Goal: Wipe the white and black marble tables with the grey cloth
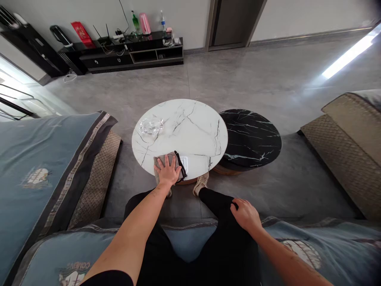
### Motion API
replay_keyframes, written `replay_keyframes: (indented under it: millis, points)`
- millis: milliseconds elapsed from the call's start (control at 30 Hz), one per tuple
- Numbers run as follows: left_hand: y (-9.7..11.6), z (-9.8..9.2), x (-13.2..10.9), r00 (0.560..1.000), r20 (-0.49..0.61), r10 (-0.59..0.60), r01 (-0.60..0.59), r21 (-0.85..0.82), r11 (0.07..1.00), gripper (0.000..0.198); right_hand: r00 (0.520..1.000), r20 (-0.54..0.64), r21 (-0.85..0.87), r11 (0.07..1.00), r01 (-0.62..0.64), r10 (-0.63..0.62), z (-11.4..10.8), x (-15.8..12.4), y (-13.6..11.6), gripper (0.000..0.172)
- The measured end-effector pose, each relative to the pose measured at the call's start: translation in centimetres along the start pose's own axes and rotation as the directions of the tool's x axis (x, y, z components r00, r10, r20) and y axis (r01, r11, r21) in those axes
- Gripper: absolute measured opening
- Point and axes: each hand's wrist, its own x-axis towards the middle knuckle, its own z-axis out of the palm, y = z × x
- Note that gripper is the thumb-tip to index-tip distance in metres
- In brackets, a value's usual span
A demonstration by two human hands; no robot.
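Note:
My left hand (168, 171) lies flat with fingers spread on a grey-brown fabric pouch (156, 163) with a black cord or trim along its right side. The pouch rests at the near edge of a round white marble-patterned table (193, 135), partly hidden under my palm. My right hand (246, 215) rests on my right knee, thumb apart from the loosely bent fingers, with nothing seen in it. A crumpled clear plastic bag (151, 126) sits on the table's left part, beyond the pouch.
A lower black round table (250, 139) adjoins on the right. Blue-covered sofa seats (53, 159) lie to the left and under me; a beige sofa (342, 147) stands right. At the far wall, a black TV cabinet (107, 63) bears bottles, a router and cables.

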Motion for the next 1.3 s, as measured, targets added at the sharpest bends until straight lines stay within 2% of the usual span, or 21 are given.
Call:
replay_keyframes:
  millis: [200,367,467,533,733,867,1033,1300]
  points:
    - [0.5,-0.5,0.8,0.999,0.004,0.032,-0.032,-0.004,0.999,0.087,1.0,-0.001,-0.005,1.0,-0.008,0.008,-0.3,0.0,-0.3,0.043]
    - [1.9,-0.7,2.9,1.0,-0.003,0.023,-0.023,-0.006,1.0,0.085,1.0,-0.016,-0.016,1.0,0.003,-0.003,-0.4,0.0,-0.6,0.039]
    - [2.7,-0.7,3.2,1.0,-0.022,0.012,-0.012,-0.006,1.0,0.085,1.0,-0.031,-0.019,1.0,0.002,-0.002,-0.5,0.0,-0.8,0.037]
    - [3.0,-0.5,2.5,0.999,-0.033,0.031,-0.03,0.007,1.0,0.084,0.999,-0.031,-0.017,1.0,-0.01,0.01,-0.7,-0.1,-0.9,0.037]
    - [4.2,1.4,-1.7,0.992,-0.052,0.115,-0.113,0.045,0.993,0.081,1.0,-0.027,-0.022,1.0,-0.013,0.013,-0.9,-0.3,-1.3,0.037]
    - [4.7,1.9,-2.3,0.992,-0.042,0.122,-0.12,0.051,0.992,0.082,1.0,-0.028,-0.017,1.0,-0.011,0.011,-0.8,-0.4,-1.3,0.037]
    - [5.3,1.1,0.2,0.986,-0.041,0.163,-0.161,0.044,0.986,0.082,0.999,-0.038,-0.015,1.0,0.008,-0.009,-0.3,-0.4,-0.8,0.037]
    - [9.9,-0.4,8.5,0.998,-0.015,0.063,-0.063,-0.007,0.998,0.088,0.998,-0.055,0.015,1.0,0.003,-0.002,-0.2,-0.5,-0.5,0.036]
